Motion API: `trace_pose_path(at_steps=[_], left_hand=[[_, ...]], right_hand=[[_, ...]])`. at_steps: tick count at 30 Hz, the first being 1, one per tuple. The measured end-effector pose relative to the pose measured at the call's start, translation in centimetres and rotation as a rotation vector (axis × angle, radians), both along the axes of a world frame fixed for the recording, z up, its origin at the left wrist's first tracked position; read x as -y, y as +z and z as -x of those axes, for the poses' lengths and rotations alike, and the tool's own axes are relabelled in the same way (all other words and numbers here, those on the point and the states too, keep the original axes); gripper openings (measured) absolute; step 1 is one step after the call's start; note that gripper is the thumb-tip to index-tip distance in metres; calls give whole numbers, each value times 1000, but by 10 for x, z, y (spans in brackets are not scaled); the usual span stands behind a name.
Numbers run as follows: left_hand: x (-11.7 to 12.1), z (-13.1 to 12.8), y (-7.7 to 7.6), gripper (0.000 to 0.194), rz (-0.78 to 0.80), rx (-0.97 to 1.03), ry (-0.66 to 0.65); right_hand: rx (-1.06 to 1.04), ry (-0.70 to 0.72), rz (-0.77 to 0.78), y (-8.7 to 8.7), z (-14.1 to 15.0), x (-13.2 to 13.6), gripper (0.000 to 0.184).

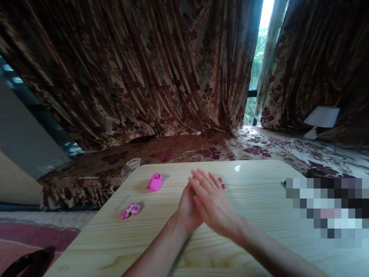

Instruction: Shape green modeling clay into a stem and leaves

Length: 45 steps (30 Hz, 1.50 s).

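Observation:
Over the middle of the table (161, 238), my left hand (186, 209) lies palm up beneath my right hand (211, 200). The right palm rests on the left with its fingers stretched out. A sliver of green clay (195, 192) shows between the two palms; most of it is hidden. To the left sits a bright pink moulded shape (155, 182), something like a little shoe. Nearer to me lies a cluster of pink-and-white spotted lumps (131, 210), apart from my hands.
A small pale triangular piece (238, 168) lies near the table's far edge. A clear plastic bag or container (131, 166) stands past the far left corner. Beyond are a cloth-covered ledge (178, 148), patterned curtains (161, 69) and a white lamp (322, 116). Blurred blocks cover the right side.

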State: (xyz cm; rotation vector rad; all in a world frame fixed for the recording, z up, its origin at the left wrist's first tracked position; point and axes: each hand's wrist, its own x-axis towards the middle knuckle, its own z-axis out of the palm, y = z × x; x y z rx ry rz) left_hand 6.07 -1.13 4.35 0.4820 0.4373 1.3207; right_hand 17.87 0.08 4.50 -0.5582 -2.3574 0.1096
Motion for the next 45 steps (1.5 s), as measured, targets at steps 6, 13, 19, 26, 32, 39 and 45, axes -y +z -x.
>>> trace_pose_path(at_steps=[6,13,19,26,32,39,45], left_hand=[[17,15,-3,29,54,-303,-6],[24,19,-12,42,48,-694,211],[28,13,-17,32,9,-859,163],[28,15,-16,38,-5,-977,172],[30,14,-12,34,22,-885,147],[31,15,-16,35,65,-951,154],[31,14,-14,40,42,-930,201]], right_hand=[[-98,12,156,-10,-21,-45,36],[-303,167,364,-28,-26,-26,40],[-281,183,442,-26,-30,-24,34],[-318,147,466,-31,-33,-24,21],[-362,159,478,-31,-32,-24,17],[-346,175,499,-26,-34,-26,17],[-267,211,543,-19,-40,-26,39]])
